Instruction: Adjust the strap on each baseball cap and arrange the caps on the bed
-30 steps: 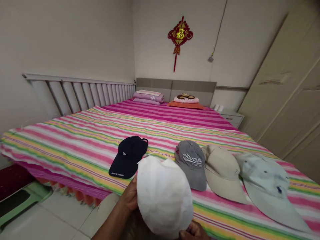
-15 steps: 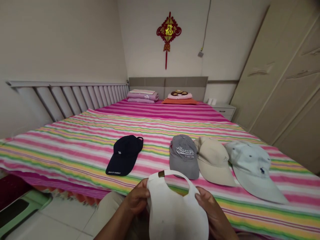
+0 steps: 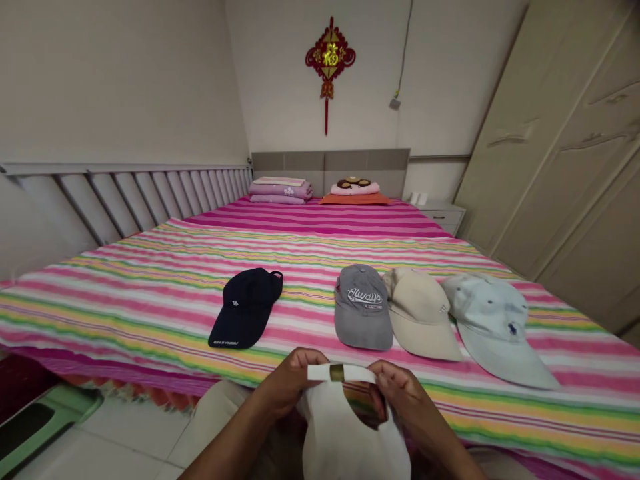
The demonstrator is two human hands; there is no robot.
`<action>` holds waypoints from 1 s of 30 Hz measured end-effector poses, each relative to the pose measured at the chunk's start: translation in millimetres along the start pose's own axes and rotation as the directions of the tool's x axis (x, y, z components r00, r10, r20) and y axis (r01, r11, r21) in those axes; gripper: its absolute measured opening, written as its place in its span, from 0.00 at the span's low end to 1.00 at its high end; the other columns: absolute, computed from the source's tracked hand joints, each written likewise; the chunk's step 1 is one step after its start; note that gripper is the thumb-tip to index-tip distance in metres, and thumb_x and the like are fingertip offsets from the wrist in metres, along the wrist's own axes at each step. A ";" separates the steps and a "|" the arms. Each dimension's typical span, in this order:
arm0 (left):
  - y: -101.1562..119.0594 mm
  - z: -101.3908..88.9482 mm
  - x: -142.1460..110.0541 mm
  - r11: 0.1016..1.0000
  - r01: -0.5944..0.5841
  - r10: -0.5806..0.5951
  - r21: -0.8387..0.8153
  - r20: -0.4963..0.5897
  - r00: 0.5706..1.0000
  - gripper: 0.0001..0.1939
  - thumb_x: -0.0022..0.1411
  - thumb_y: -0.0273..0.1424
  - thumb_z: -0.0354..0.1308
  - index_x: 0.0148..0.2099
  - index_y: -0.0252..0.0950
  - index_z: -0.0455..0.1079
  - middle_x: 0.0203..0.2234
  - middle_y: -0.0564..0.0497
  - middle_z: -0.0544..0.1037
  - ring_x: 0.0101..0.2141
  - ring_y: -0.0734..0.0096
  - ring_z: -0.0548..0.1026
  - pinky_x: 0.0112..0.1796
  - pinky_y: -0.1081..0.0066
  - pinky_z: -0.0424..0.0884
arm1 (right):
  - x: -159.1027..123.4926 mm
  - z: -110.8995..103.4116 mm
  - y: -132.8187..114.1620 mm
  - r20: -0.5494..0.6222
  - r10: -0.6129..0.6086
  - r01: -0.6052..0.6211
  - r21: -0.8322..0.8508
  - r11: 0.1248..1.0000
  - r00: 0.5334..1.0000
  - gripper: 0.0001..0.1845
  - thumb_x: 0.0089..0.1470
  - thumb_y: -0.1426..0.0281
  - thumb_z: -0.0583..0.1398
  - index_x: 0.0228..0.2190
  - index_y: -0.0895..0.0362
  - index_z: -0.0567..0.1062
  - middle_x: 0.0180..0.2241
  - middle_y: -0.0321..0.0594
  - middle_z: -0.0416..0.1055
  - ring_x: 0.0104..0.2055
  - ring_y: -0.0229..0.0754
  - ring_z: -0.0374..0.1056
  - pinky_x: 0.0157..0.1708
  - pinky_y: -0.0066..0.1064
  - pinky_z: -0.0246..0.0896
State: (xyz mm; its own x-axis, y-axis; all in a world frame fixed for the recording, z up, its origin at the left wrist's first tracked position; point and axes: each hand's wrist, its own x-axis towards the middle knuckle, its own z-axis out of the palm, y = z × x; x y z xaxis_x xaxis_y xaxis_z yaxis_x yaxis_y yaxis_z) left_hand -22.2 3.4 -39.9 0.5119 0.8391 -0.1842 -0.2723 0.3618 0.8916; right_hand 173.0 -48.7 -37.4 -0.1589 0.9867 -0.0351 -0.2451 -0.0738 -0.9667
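Both my hands hold a white cap (image 3: 350, 433) at the bottom middle, its back opening turned up. My left hand (image 3: 290, 383) and my right hand (image 3: 397, 393) pinch the cap's white rear strap, which carries a small brass buckle (image 3: 337, 373). The fingers of both hands are closed on the strap. On the striped bed (image 3: 150, 287) ahead lie a navy cap (image 3: 246, 307), a grey cap with white lettering (image 3: 363, 307), a beige cap (image 3: 423, 313) and a pale blue cap (image 3: 493, 323).
Folded purple bedding (image 3: 280, 190) and a pillow stack (image 3: 355, 190) sit at the headboard. A white nightstand (image 3: 443, 215) stands beside it, a wardrobe (image 3: 565, 153) along the right wall. A green stool (image 3: 35, 423) is on the floor at lower left.
The white cap has come down and turned over, its back opening now facing up. Both hands have shifted in from the cap's sides to the rear strap.
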 end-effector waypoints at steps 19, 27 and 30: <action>-5.4 14.1 -4.5 0.986 -0.063 0.064 -0.156 -0.001 0.998 0.16 0.28 0.34 0.69 0.18 0.31 0.68 0.12 0.55 0.69 0.12 0.82 0.62 0.15 0.79 0.55 | 5.3 14.5 -4.4 -0.179 -0.095 0.117 0.118 0.986 0.979 0.15 0.44 0.63 0.60 0.17 0.56 0.61 0.12 0.25 0.48 0.17 0.30 0.38 0.17 0.24 0.36; -9.2 13.4 0.8 0.985 -0.079 0.070 -0.156 -0.065 0.995 0.16 0.32 0.35 0.68 0.20 0.31 0.65 0.10 0.56 0.67 0.12 0.83 0.60 0.15 0.80 0.53 | 0.9 17.2 -8.4 0.227 0.096 -0.038 -0.247 0.968 0.969 0.09 0.38 0.67 0.63 0.23 0.59 0.69 0.19 0.30 0.60 0.19 0.31 0.49 0.19 0.24 0.44; -15.8 8.5 4.6 0.991 -0.085 0.080 -0.101 -0.052 0.995 0.15 0.36 0.36 0.67 0.20 0.31 0.66 0.10 0.57 0.66 0.12 0.84 0.58 0.16 0.80 0.51 | -0.8 25.6 -7.9 0.279 0.053 0.047 -0.338 0.940 0.959 0.06 0.40 0.69 0.61 0.21 0.60 0.71 0.19 0.31 0.59 0.21 0.32 0.51 0.21 0.25 0.45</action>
State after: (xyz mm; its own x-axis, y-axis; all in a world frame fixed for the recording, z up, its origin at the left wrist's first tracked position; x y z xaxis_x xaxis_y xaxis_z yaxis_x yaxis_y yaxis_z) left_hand -8.7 -1.9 -51.3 0.4457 0.8851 -0.1335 -0.3956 0.3286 0.8576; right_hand 150.6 -52.6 -23.2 -0.4322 0.9016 -0.0139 0.0856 0.0256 -0.9960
